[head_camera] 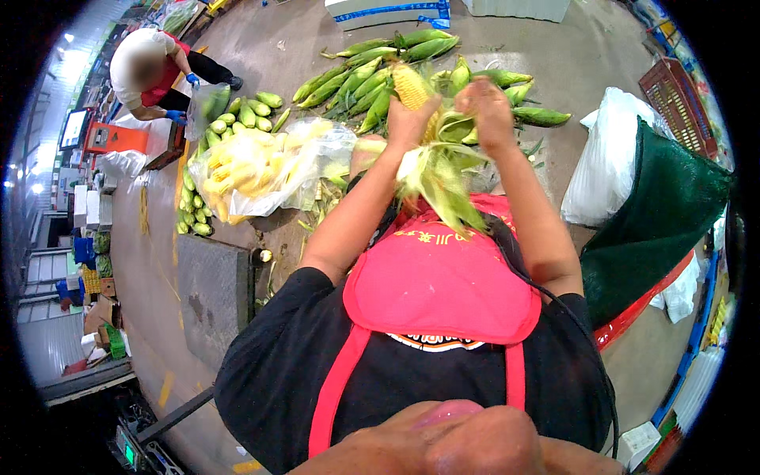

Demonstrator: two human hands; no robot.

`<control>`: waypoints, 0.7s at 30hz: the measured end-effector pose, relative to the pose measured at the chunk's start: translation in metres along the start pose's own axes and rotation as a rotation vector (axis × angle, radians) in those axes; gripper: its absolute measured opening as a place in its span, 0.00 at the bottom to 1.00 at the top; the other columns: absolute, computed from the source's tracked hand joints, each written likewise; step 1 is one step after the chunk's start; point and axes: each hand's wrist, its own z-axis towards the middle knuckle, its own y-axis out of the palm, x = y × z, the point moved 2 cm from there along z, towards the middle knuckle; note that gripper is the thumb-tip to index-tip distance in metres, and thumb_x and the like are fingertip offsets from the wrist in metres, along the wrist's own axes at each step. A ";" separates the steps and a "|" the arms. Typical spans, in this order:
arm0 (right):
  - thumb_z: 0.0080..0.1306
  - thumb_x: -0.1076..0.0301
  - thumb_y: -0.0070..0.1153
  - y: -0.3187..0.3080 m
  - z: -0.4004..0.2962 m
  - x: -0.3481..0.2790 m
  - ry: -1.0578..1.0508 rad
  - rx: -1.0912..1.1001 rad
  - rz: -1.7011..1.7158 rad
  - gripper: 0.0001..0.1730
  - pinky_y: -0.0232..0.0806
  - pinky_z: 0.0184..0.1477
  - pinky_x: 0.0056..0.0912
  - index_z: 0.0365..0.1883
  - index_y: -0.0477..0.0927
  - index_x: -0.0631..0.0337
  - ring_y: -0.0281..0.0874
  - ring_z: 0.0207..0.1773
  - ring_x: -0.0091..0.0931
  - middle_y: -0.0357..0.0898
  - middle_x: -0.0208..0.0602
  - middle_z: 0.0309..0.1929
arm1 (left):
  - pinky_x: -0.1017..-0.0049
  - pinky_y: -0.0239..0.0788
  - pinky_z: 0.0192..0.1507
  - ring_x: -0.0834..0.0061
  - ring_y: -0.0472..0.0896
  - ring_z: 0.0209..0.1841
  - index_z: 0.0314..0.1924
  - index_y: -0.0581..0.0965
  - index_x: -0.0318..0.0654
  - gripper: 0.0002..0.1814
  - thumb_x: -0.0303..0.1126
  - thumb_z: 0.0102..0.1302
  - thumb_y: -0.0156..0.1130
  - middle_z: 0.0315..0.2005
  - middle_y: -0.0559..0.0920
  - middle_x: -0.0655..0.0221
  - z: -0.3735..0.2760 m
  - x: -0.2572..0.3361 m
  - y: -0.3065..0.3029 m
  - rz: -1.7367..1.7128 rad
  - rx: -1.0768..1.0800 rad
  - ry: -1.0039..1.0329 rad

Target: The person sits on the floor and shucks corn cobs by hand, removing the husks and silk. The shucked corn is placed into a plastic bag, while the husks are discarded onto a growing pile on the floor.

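An ear of corn (pixel 409 85) with bare yellow kernels at its upper end is gripped in my left hand (pixel 408 123). My right hand (pixel 488 113), blurred by motion, is curled beside the ear against the pulled-back green husk (pixel 456 127). Pale loose husk leaves (pixel 439 178) hang below the ear, between my forearms and over my red apron (pixel 439 279). Just beyond my hands, unhusked corn ears (pixel 356 83) lie heaped on the floor. Husked yellow ears fill a clear plastic bag (pixel 255 166) to the left.
Green squash-like vegetables (pixel 246 116) lie past the bag. A person in blue gloves (pixel 157 74) bends there, holding a plastic bag (pixel 206 107). A grey slab (pixel 211 297) is at left. White sacking (pixel 611 160), dark green cloth (pixel 653 219) and a brown crate (pixel 677 107) are at right.
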 end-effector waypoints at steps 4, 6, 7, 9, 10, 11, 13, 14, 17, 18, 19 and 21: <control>0.80 0.51 0.52 0.028 -0.020 0.009 -0.028 -0.140 -0.255 0.27 0.55 0.27 0.26 0.24 0.73 0.61 0.58 0.27 0.14 0.66 0.17 0.22 | 0.70 0.76 0.36 0.71 0.85 0.33 0.46 0.79 0.27 0.25 0.39 0.58 0.79 0.36 0.86 0.61 0.011 -0.025 -0.007 0.094 0.093 -0.104; 0.80 0.52 0.50 0.022 -0.044 0.010 -0.035 -0.139 -0.229 0.30 0.53 0.25 0.29 0.20 0.69 0.63 0.56 0.26 0.14 0.62 0.16 0.19 | 0.69 0.76 0.31 0.69 0.85 0.28 0.40 0.83 0.27 0.21 0.39 0.58 0.78 0.31 0.87 0.60 0.016 -0.041 -0.016 0.070 0.119 -0.169; 0.80 0.50 0.50 0.010 -0.059 0.006 0.061 -0.150 -0.359 0.32 0.52 0.24 0.30 0.19 0.69 0.63 0.57 0.25 0.14 0.62 0.18 0.19 | 0.68 0.77 0.31 0.69 0.85 0.28 0.40 0.82 0.27 0.20 0.38 0.58 0.78 0.31 0.87 0.60 0.018 -0.052 -0.022 0.056 0.126 -0.258; 0.80 0.51 0.49 0.000 -0.110 -0.002 0.148 -0.157 -0.455 0.31 0.52 0.24 0.32 0.20 0.70 0.65 0.58 0.24 0.16 0.62 0.21 0.18 | 0.67 0.77 0.31 0.68 0.85 0.28 0.41 0.82 0.27 0.20 0.37 0.58 0.78 0.31 0.87 0.59 0.022 -0.077 -0.037 0.013 0.115 -0.430; 0.79 0.55 0.49 -0.004 -0.132 -0.006 0.189 -0.163 -0.442 0.29 0.53 0.25 0.33 0.21 0.70 0.66 0.59 0.24 0.17 0.62 0.22 0.18 | 0.66 0.79 0.31 0.65 0.86 0.27 0.42 0.82 0.27 0.20 0.36 0.58 0.77 0.31 0.86 0.58 0.019 -0.092 -0.038 -0.121 0.056 -0.428; 0.79 0.58 0.49 -0.010 -0.158 -0.010 0.259 -0.188 -0.357 0.26 0.53 0.25 0.34 0.22 0.72 0.68 0.59 0.24 0.18 0.63 0.22 0.18 | 0.66 0.79 0.31 0.65 0.85 0.27 0.42 0.82 0.27 0.20 0.37 0.58 0.77 0.30 0.86 0.58 0.023 -0.104 -0.044 -0.191 0.097 -0.545; 0.81 0.54 0.48 -0.021 -0.194 -0.013 0.176 -0.217 -0.325 0.29 0.55 0.26 0.31 0.21 0.74 0.65 0.62 0.24 0.18 0.68 0.23 0.19 | 0.65 0.79 0.31 0.64 0.85 0.27 0.42 0.82 0.28 0.20 0.37 0.58 0.76 0.30 0.86 0.57 0.021 -0.126 -0.050 -0.337 0.149 -0.801; 0.81 0.53 0.47 -0.028 -0.200 -0.009 0.195 -0.162 -0.135 0.29 0.55 0.26 0.30 0.21 0.75 0.63 0.62 0.24 0.19 0.69 0.23 0.20 | 0.65 0.78 0.31 0.65 0.85 0.26 0.42 0.82 0.29 0.18 0.36 0.59 0.76 0.30 0.86 0.57 0.022 -0.129 -0.042 -0.608 -0.101 -0.772; 0.81 0.47 0.46 -0.059 -0.185 0.004 0.323 0.003 -0.048 0.25 0.56 0.28 0.25 0.32 0.75 0.59 0.62 0.24 0.19 0.69 0.24 0.22 | 0.65 0.75 0.30 0.73 0.82 0.28 0.35 0.85 0.34 0.20 0.45 0.58 0.80 0.33 0.87 0.63 0.029 -0.110 -0.038 -0.014 0.159 -0.407; 0.81 0.45 0.47 -0.070 -0.174 0.002 0.350 0.001 0.145 0.25 0.56 0.28 0.25 0.35 0.75 0.58 0.62 0.25 0.19 0.69 0.25 0.22 | 0.66 0.75 0.30 0.74 0.82 0.28 0.36 0.85 0.33 0.20 0.43 0.58 0.80 0.33 0.86 0.63 0.028 -0.095 -0.031 0.071 0.125 -0.320; 0.80 0.44 0.47 -0.080 -0.159 -0.004 0.352 -0.053 0.328 0.25 0.55 0.28 0.24 0.37 0.75 0.58 0.62 0.25 0.19 0.69 0.25 0.23 | 0.67 0.74 0.30 0.74 0.82 0.29 0.37 0.84 0.32 0.19 0.41 0.57 0.81 0.34 0.86 0.63 0.030 -0.076 -0.021 0.144 0.074 -0.240; 0.77 0.41 0.51 -0.101 -0.130 -0.033 0.349 -0.059 -0.036 0.26 0.66 0.41 0.25 0.43 0.77 0.59 0.71 0.37 0.21 0.75 0.31 0.36 | 0.69 0.74 0.30 0.76 0.82 0.29 0.38 0.83 0.32 0.19 0.39 0.57 0.81 0.34 0.86 0.64 0.026 -0.036 0.000 0.174 -0.005 -0.136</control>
